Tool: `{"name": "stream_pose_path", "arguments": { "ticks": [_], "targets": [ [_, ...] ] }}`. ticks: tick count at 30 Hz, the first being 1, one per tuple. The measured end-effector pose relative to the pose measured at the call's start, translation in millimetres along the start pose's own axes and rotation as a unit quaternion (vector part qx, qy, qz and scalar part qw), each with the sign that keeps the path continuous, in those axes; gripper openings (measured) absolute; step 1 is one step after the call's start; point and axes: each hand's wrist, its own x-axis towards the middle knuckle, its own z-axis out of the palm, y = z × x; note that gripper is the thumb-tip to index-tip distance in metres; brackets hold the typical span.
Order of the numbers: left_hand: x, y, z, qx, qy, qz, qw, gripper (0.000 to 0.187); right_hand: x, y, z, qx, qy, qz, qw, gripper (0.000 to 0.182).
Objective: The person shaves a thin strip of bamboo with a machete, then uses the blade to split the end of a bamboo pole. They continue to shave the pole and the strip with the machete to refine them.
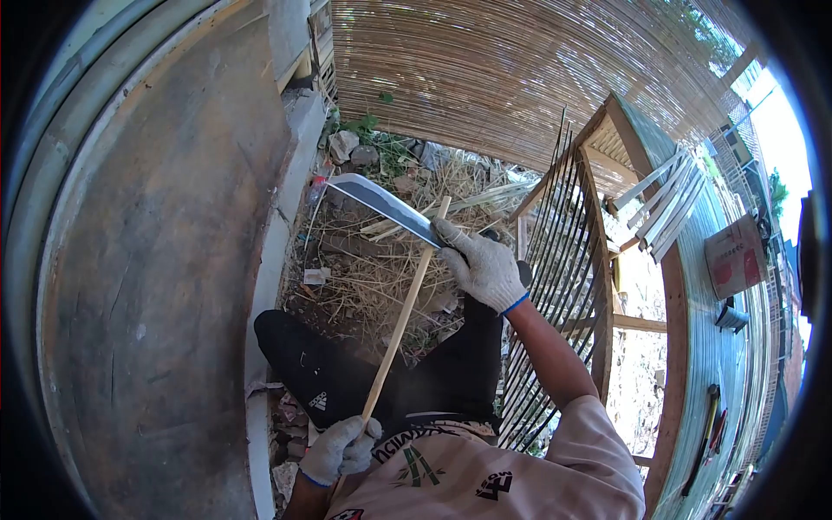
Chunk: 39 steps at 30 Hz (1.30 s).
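Observation:
My right hand (484,263), in a whitish work glove with a blue cuff edge, is closed around a machete. The machete's broad blade (379,203) points up and to the left, and its handle is mostly hidden by the glove. My left hand (341,449), gloved too, grips the lower end of a long, thin, pale bamboo stick (400,325) close to my shirt. The stick slants up over my lap and crosses the blade near my right hand's fingers, its upper end sticking out past the blade.
Straw and shavings (373,269) litter the ground between my legs, with stones (344,146) further back. A worn board (156,260) fills the left. On the right stands a wooden frame (601,286) with dark slats, carrying cut strips (672,208), a box (735,256) and tools (709,433).

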Motion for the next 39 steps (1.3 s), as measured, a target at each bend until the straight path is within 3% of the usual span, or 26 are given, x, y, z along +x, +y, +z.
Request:
{"name": "stream_pose_path", "arguments": {
  "ticks": [5, 8, 10, 12, 16, 18, 20, 23, 24, 26, 30, 31, 32, 34, 36, 37, 38, 39],
  "targets": [
    [-4.0, -8.1, -11.1, -0.01, 0.019, -0.029, 0.999, 0.039, 10.5, 19.5, 12.6, 0.01, 0.011, 0.026, 1.0, 0.05],
    [-16.9, -14.0, -13.7, 0.003, 0.032, -0.055, 0.998, 0.041, 19.2, 39.8, 13.8, -0.054, 0.02, 0.063, 0.996, 0.05],
    [-31.5, -22.9, -19.4, 0.037, 0.056, -0.062, 0.996, 0.042, 25.2, 61.8, 9.8, 0.06, 0.073, 0.184, 0.978, 0.052],
    [-33.9, -28.7, -26.9, 0.059, 0.084, -0.063, 0.993, 0.042, 19.2, 61.6, 6.8, 0.034, 0.094, 0.144, 0.984, 0.054],
    [-0.7, -26.8, -41.5, -0.093, -0.016, -0.058, 0.994, 0.042, -19.9, 18.0, 8.2, 0.138, 0.033, 0.034, 0.989, 0.055],
    [10.3, -22.0, -36.0, -0.154, -0.123, -0.045, 0.979, 0.042, -33.3, -8.8, 5.0, 0.129, -0.044, 0.011, 0.991, 0.057],
    [11.4, -19.4, -33.0, -0.177, -0.144, -0.047, 0.972, 0.043, -37.4, -21.6, 5.7, 0.096, -0.043, -0.023, 0.994, 0.057],
    [6.3, -19.8, -31.4, -0.218, -0.172, -0.045, 0.96, 0.044, -29.8, -24.0, 2.4, 0.06, -0.089, 0.037, 0.994, 0.058],
    [4.9, -20.2, -31.9, -0.234, -0.182, -0.046, 0.954, 0.044, -29.6, -22.0, 5.2, 0.061, -0.087, 0.038, 0.994, 0.058],
    [4.5, -20.4, -32.8, -0.232, -0.186, -0.043, 0.954, 0.044, -26.1, -15.0, 11.7, 0.074, 0.005, -0.045, 0.996, 0.055],
    [-4.9, -30.8, -37.5, -0.242, -0.186, -0.048, 0.951, 0.043, -8.6, -10.4, 0.7, 0.04, 0.004, -0.036, 0.999, 0.052],
    [-12.3, -38.3, -43.6, -0.242, -0.185, -0.047, 0.951, 0.043, 0.0, 1.9, 1.8, 0.07, 0.058, 0.001, 0.996, 0.05],
    [-22.5, -47.5, -52.5, -0.175, -0.151, -0.057, 0.971, 0.043, 7.3, 12.7, -0.4, 0.101, 0.113, 0.04, 0.988, 0.047],
    [-30.6, -46.2, -52.4, -0.105, -0.116, -0.065, 0.986, 0.044, 19.0, 31.3, -14.1, 0.128, 0.124, 0.14, 0.974, 0.045],
    [-38.0, -32.7, -36.8, 0.003, -0.037, -0.055, 0.998, 0.043, 20.4, 41.7, -6.8, 0.145, 0.167, 0.134, 0.966, 0.044],
    [-35.0, -22.3, -23.8, 0.002, -0.037, -0.051, 0.998, 0.043, 13.8, 38.2, -5.2, 0.291, 0.134, 0.172, 0.931, 0.043],
    [-26.1, -9.4, -8.8, 0.05, 0.025, 0.002, 0.998, 0.043, 6.6, 35.5, -4.2, 0.429, 0.1, 0.205, 0.874, 0.044],
    [-15.2, 3.7, 4.9, 0.098, 0.087, 0.055, 0.99, 0.043, -0.1, 25.7, 2.4, 0.466, 0.107, 0.184, 0.859, 0.044]
  ]
}}
